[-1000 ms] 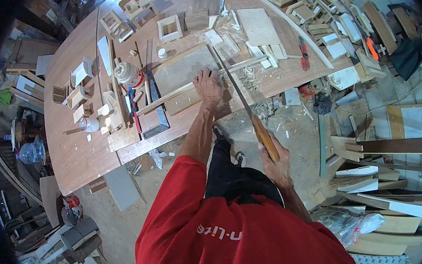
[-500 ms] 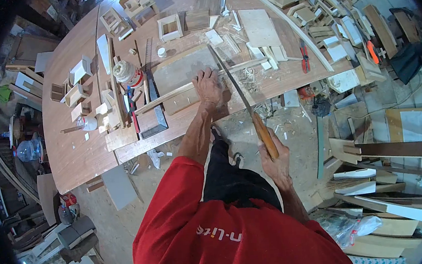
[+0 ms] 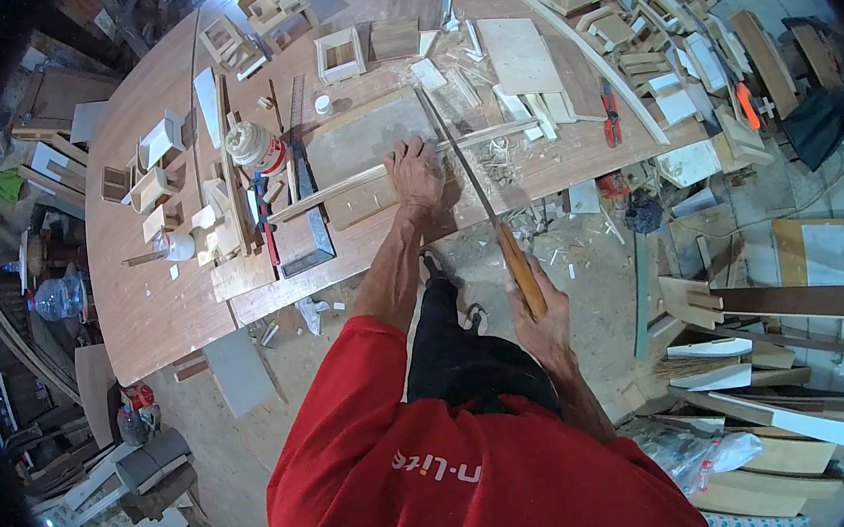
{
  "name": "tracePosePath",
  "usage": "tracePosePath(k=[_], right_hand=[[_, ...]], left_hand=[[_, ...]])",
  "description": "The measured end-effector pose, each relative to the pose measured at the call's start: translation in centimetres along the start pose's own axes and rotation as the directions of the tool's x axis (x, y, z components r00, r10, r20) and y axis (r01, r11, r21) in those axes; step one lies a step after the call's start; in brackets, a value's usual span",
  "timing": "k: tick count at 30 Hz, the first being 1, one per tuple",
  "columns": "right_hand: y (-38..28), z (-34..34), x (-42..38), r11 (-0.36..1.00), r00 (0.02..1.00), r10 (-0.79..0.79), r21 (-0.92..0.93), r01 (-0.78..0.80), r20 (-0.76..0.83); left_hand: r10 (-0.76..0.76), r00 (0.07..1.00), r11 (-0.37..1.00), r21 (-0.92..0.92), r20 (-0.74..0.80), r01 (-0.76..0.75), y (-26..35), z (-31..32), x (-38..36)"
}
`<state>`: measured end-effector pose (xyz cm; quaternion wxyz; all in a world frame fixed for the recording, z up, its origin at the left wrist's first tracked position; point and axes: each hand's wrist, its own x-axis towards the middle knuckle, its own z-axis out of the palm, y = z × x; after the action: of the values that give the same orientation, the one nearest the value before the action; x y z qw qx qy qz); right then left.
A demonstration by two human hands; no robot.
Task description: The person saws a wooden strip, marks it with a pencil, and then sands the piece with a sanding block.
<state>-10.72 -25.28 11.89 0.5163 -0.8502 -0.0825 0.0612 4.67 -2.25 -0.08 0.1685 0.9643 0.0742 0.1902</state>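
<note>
A wooden strip (image 3: 335, 192) is lying clasped under the left hand (image 3: 415, 177), seemingly for steadiness; the right hand (image 3: 545, 326) is grasping a wooden-handled handsaw (image 3: 515, 258), angled across the strip.

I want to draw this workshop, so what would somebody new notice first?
Probably the big red top at the bottom middle, then the long saw in the right hand, its blade across a thin wooden strip. The left hand rests on that strip, just left of the blade. Next, maybe, the little box-shaped wooden pieces on the left and far sides of the table.
</note>
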Motion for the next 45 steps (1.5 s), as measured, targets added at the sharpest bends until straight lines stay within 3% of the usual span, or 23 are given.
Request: tracePosePath(k=[1,3,4,7,9,15,19,21,25,27,28,30,33,40,43,45], right_hand=[[0.0,-0.2,-0.6,1.0,1.0,-0.007,0.0,0.007,0.003],[-0.1,-0.6,-2.2,0.979,0.973,-0.203,-0.054,0.199,-0.108],[-0.1,-0.6,-2.3,0.979,0.974,-0.2,-0.054,0.195,-0.108],[-0.2,-0.4,-1.2,0.995,0.991,-0.096,-0.024,0.094,-0.09],[0.0,0.4,1.3,0.998,0.999,0.049,-0.033,-0.049,0.015],[-1.0,-0.8,-1.7,0.997,0.999,0.042,0.065,-0.04,-0.03],[-0.8,-0.5,-0.9,0.991,0.992,0.128,0.047,-0.128,0.005],[-1.0,0.4,2.0,0.998,0.997,0.062,0.005,-0.062,0.037],[0.7,0.6,0.7,0.997,0.997,0.073,0.017,-0.073,0.015],[0.7,0.0,-1.1,0.983,0.979,-0.183,-0.039,0.18,-0.095],[0.4,0.0,-1.0,0.983,0.979,-0.183,-0.035,0.181,-0.091],[-0.4,-0.1,-0.7,1.0,0.999,-0.004,0.031,0.005,-0.038],[0.1,1.2,2.6,0.995,0.995,0.099,0.016,-0.099,0.027],[-1.2,-2.4,-4.0,0.996,0.997,0.077,0.046,-0.076,-0.017],[-1.0,-2.5,-4.8,0.996,0.989,0.023,0.09,-0.01,-0.147],[-1.4,-2.5,-5.2,0.981,0.974,0.142,0.159,-0.115,-0.174]], left_hand=[[-0.003,1.0,1.0,0.002,-0.007,0.003,-0.1,0.0,0.3],[-0.006,0.999,1.0,0.014,0.031,0.006,-0.3,0.2,0.2],[-0.007,0.999,1.0,0.013,0.035,0.006,-0.4,0.5,0.0],[-0.006,1.0,1.0,-0.02,-0.016,0.006,0.0,0.6,0.1],[0.047,0.985,0.996,-0.064,-0.165,-0.058,0.5,-0.1,0.0],[-0.031,0.997,0.999,-0.01,0.073,0.032,0.0,-0.4,0.2],[0.005,1.0,1.0,-0.022,-0.011,-0.005,-0.2,0.2,0.1],[0.007,1.0,0.998,-0.07,-0.025,-0.009,-0.1,0.2,0.1],[0.001,1.0,0.999,-0.045,-0.02,-0.002,-0.2,0.3,-0.1],[0.016,1.0,1.0,-0.002,0.002,-0.016,-0.5,0.4,0.2],[0.013,1.0,1.0,0.002,0.002,-0.013,-0.6,0.4,0.2],[-0.003,1.0,1.0,-0.022,-0.014,0.003,-0.3,0.4,0.2],[-0.007,1.0,1.0,-0.022,-0.017,0.006,-0.1,0.3,0.2],[0.007,0.999,1.0,0.001,-0.032,-0.007,-0.1,0.0,0.0],[-0.004,0.998,0.997,-0.078,-0.067,-0.001,0.0,-0.1,-0.4],[0.06,0.988,0.994,-0.087,-0.145,-0.073,0.0,-0.2,-0.8]])
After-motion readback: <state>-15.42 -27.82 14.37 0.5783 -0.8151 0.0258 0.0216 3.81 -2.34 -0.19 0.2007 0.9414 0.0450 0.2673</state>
